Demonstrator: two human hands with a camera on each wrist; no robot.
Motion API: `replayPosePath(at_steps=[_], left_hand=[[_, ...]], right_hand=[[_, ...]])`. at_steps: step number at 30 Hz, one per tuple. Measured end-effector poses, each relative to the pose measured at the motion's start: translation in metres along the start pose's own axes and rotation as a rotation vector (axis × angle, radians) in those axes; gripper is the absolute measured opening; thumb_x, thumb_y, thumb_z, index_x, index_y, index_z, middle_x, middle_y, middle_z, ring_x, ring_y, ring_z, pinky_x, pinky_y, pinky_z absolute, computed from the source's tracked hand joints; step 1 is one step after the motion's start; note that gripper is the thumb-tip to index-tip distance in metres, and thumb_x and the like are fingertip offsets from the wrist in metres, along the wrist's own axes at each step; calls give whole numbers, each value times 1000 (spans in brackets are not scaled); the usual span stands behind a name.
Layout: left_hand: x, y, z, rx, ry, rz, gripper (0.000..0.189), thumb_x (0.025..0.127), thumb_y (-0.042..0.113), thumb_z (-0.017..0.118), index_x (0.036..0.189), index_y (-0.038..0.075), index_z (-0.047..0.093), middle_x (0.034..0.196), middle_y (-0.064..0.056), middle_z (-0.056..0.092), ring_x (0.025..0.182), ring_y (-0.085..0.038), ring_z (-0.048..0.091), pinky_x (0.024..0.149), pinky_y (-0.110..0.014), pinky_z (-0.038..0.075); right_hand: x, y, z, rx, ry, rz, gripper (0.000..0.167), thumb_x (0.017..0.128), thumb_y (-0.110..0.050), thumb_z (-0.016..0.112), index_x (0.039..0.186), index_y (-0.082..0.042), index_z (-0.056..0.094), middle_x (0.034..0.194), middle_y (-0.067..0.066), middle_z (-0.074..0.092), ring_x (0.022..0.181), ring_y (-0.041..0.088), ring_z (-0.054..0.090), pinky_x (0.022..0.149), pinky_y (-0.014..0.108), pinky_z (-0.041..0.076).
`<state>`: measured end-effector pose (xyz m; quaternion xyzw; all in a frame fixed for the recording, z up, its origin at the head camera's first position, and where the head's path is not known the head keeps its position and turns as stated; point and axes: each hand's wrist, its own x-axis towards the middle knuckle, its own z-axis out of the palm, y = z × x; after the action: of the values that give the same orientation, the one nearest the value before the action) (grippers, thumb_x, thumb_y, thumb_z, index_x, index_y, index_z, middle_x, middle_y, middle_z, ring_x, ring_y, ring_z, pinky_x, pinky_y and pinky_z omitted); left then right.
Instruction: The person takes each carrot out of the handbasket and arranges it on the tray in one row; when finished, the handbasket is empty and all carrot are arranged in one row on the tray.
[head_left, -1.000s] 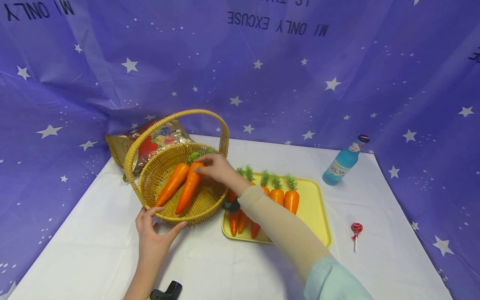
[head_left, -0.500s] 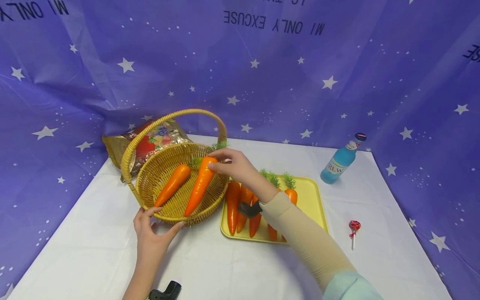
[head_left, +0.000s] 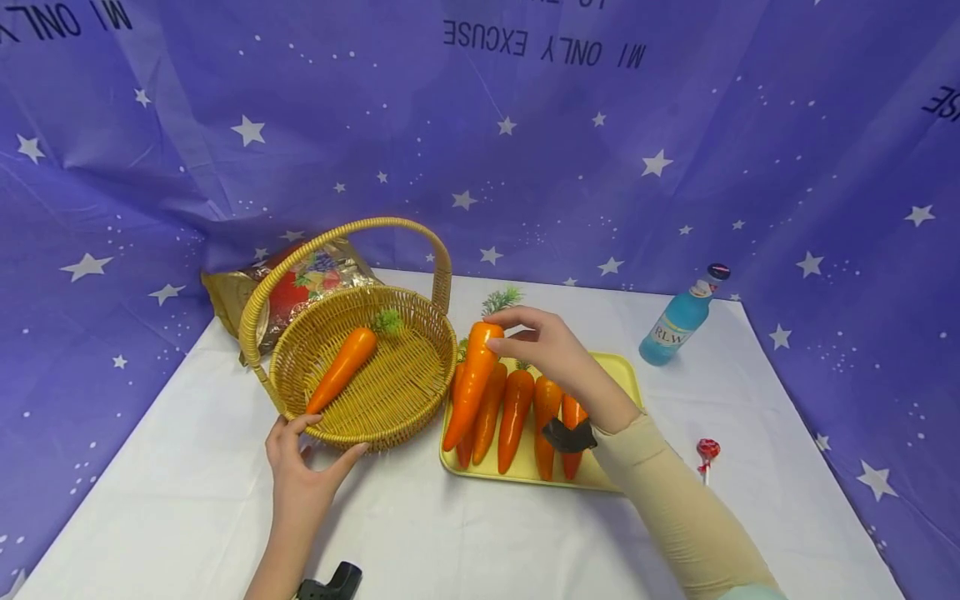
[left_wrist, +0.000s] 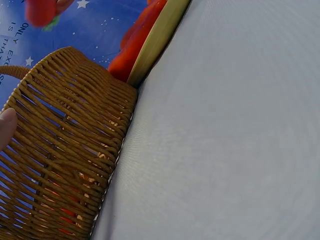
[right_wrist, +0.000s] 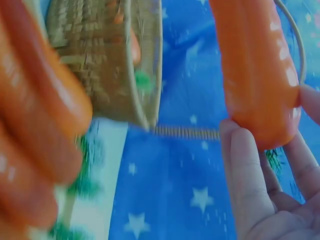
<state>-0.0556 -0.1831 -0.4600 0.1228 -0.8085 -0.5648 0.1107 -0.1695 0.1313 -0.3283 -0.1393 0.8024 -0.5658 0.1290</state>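
My right hand [head_left: 542, 346] pinches an orange carrot [head_left: 474, 379] near its leafy top, thumb and fingers on either side. It hangs tip down over the left end of the yellow tray [head_left: 618, 379]. Several more carrots [head_left: 516, 417] lie side by side on that tray. My left hand [head_left: 303, 467] holds the near rim of the wicker basket [head_left: 401, 429], thumb against its outer wall. One carrot [head_left: 345, 367] lies in the basket, leaves toward the back. In the left wrist view a fingertip [left_wrist: 6, 129] touches the woven wall.
A shiny gold and red bag [head_left: 288, 292] lies behind the basket. Toward the back right a blue bottle [head_left: 678, 325] stands on the white cloth, with a red lollipop [head_left: 707, 451] nearer me. A purple starry curtain [head_left: 480, 150] encloses the table's back and sides.
My right hand has lifted a carrot out of the basket and carried it right, over the tray. One of two carrots stays in the basket. My left hand keeps its place at the rim.
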Motion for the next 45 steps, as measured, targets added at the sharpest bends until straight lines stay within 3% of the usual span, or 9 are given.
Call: replayPosePath(at_steps=[13,19,24,30,36,45], left_hand=[[1,4,-3,0,2,-20,71,75,23,85,129,7,41,154,-16,2,138,-39,18,107,-55,33],[1,3,-3,5,5,-22,72,75,23,85,130,7,41,154,-15,3,137,-39,20,106,-55,34],[1,3,-3,0,0,-27,73,75,24,85,130,7,40,154,-15,2,137,-40,20,106,-55,33],[1,2,-2,-1,-1,-26,74,75,23,85,131,6,40,154,-15,2,139,-39,18,107,-56,33],[1,3,-1,-9,-3,-22,72,75,21,85,130,7,41,154,-14,2,139,-38,18,107,-55,33],[1,3,0,-24,-2,-17,72,74,21,86,129,6,41,154,-14,3,139,-38,17,108,-55,32]], right_hand=[[-49,33,-77,-47,120,30,40,88,-25,72,123,-8,63,123,7,62,102,23,64,98,45,45],[-64,59,-101,-90,121,56,38,90,-21,69,123,-3,61,121,8,62,102,23,62,97,44,44],[-71,88,-120,-118,118,129,39,92,-20,67,125,-1,60,121,12,60,103,22,59,93,37,48],[-72,115,-127,-146,98,241,42,92,-21,66,127,1,58,123,17,59,98,20,60,90,35,49],[-72,134,-125,-128,77,299,43,91,-21,67,127,1,58,123,17,56,97,21,60,90,38,50],[-69,142,-115,-120,54,348,46,91,-25,66,129,-1,57,123,17,57,104,25,57,91,36,51]])
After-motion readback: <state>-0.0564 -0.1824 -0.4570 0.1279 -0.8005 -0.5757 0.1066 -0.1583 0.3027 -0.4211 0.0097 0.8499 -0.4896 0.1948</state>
